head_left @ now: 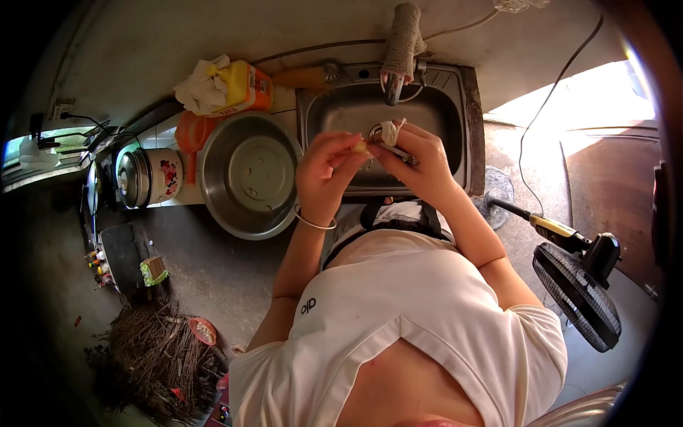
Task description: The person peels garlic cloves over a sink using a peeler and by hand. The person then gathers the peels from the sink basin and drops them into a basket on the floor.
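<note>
saw one small pale-yellow piece pinched in the fingertips of the left hand, one tool wrapped in white strips gripped in the closed right hand, just beside. found one steel sink below both. left of the hands, noted one metal basin with apparent water and a few pale bits, too small to count surely, plus one orange dipper farther left.

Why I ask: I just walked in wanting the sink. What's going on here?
Someone is working over the sink. The left hand pinches a small pale piece, and the right hand, close beside it, holds a whitish thing too unclear to name. To the left, a basin has a few pale bits in it.
</note>
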